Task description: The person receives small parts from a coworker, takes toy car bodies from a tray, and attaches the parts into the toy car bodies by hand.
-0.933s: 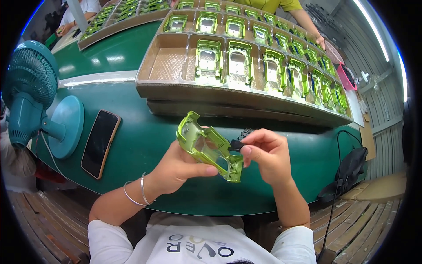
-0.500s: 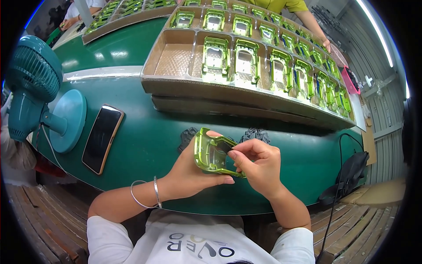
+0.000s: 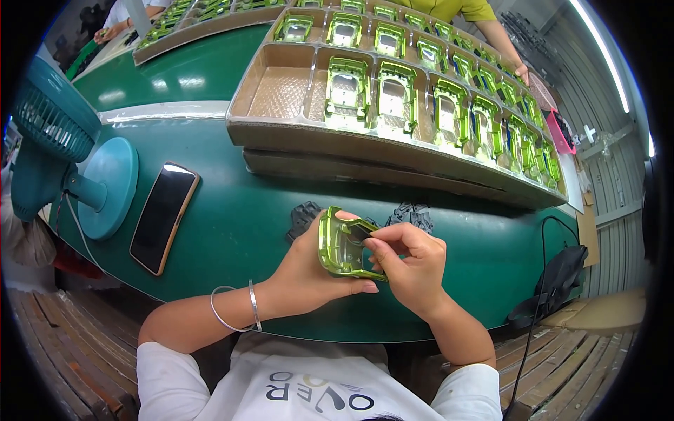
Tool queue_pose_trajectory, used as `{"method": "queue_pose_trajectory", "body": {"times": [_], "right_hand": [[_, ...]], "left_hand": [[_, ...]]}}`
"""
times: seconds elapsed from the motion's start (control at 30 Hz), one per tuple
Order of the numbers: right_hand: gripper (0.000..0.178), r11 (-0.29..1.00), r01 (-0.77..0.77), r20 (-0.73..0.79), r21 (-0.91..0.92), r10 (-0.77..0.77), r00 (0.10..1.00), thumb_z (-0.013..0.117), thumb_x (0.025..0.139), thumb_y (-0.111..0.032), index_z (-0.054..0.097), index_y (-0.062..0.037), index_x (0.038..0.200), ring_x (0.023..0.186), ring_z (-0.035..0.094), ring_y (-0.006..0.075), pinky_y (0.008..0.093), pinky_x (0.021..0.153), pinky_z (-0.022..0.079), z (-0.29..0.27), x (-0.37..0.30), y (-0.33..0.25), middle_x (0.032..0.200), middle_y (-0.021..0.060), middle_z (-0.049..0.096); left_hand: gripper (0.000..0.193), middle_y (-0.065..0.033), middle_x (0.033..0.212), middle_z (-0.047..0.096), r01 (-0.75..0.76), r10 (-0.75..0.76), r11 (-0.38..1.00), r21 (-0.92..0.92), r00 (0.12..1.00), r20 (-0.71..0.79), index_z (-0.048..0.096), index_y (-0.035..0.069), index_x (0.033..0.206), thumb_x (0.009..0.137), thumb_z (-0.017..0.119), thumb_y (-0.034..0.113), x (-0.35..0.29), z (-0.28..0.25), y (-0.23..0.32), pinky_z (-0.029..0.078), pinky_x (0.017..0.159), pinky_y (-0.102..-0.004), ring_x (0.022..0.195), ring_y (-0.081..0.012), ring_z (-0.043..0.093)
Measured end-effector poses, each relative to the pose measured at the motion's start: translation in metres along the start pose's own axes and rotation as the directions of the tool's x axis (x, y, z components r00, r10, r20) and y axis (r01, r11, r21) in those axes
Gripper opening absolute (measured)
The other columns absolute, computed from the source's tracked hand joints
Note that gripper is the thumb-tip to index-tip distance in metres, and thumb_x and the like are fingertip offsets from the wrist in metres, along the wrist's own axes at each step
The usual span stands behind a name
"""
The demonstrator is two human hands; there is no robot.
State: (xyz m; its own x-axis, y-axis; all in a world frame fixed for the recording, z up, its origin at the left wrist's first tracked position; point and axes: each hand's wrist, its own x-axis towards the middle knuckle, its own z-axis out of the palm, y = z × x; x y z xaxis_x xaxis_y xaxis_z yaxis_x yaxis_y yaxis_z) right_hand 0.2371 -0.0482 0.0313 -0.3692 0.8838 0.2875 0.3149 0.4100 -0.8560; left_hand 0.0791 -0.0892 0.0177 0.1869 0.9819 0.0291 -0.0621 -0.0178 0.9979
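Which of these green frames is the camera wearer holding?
The green frame in the left hand, with the right-hand fingers at its right side. It is over the table; the frames behind it sit in the brown tray.

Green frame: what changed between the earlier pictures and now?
The left hand turned the green frame, its far end coming nearer the body, which uncovered a dark pile. The right hand moved left and nearer too, the black piece apparently now inside the frame. Nothing let go; phone and tray stayed.
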Motion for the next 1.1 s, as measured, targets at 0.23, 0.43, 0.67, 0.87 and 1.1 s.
{"method": "queue_pose_trajectory", "body": {"times": [0.23,0.43,0.67,0.87,1.1], "right_hand": [[0.007,0.999,-0.049,0.026,-0.008,0.049,0.998,0.065,0.073,0.000,0.058,0.0012,0.070,0.052,0.059,0.0079,0.0188,0.047,0.047,-0.004,0.001,0.000,0.062,0.0049,0.062],[0.015,0.985,0.034,0.074,-0.171,-0.021,0.997,0.069,0.069,-0.008,0.055,-0.0022,0.069,0.051,0.059,0.0175,0.0259,0.046,0.045,-0.009,0.004,-0.003,0.059,0.0082,0.058],[0.016,0.913,0.254,0.084,-0.320,-0.240,0.967,0.067,0.070,-0.012,0.053,-0.0036,0.071,0.057,0.056,0.0228,0.0316,0.050,0.044,-0.010,0.013,0.001,0.063,0.0073,0.055],[0.013,0.835,0.441,0.299,-0.329,-0.350,0.887,0.062,0.072,-0.010,0.052,-0.0037,0.077,0.059,0.054,0.0248,0.0344,0.051,0.043,-0.014,0.010,0.008,0.070,0.0094,0.054],[0.015,0.804,0.460,0.344,-0.378,-0.339,0.875,0.061,0.073,-0.011,0.047,-0.0040,0.075,0.056,0.051,0.0247,0.0348,0.048,0.042,-0.018,0.005,0.000,0.063,0.0083,0.048]], "left_hand": [[0.065,-0.0079,0.097,0.055,-0.060,0.063,0.992,0.114,0.998,-0.022,0.040,0.005,0.108,0.059,0.080,0.018,-0.002,0.007,-0.003,0.045,0.076,-0.0289,0.087,-0.0167,0.056],[0.066,-0.0094,0.095,0.055,-0.082,0.091,0.964,0.253,0.996,-0.022,0.040,0.005,0.108,0.058,0.080,0.019,-0.003,0.010,0.003,0.046,0.074,-0.0303,0.086,-0.0201,0.058],[0.064,-0.0084,0.094,0.055,-0.111,0.118,0.972,0.205,0.993,-0.023,0.041,0.005,0.108,0.059,0.080,0.020,-0.005,0.010,0.000,0.046,0.074,-0.0300,0.085,-0.0195,0.058],[0.065,-0.0084,0.096,0.053,-0.193,0.194,0.949,0.247,0.981,0.022,0.042,0.004,0.110,0.060,0.080,0.023,-0.005,0.005,0.000,0.045,0.076,-0.0292,0.087,-0.0183,0.055],[0.060,-0.0094,0.092,0.054,-0.045,0.046,0.999,-0.015,0.995,0.091,0.044,0.004,0.113,0.067,0.074,0.028,-0.004,-0.014,0.019,0.043,0.079,-0.0295,0.085,-0.0195,0.054]]}}
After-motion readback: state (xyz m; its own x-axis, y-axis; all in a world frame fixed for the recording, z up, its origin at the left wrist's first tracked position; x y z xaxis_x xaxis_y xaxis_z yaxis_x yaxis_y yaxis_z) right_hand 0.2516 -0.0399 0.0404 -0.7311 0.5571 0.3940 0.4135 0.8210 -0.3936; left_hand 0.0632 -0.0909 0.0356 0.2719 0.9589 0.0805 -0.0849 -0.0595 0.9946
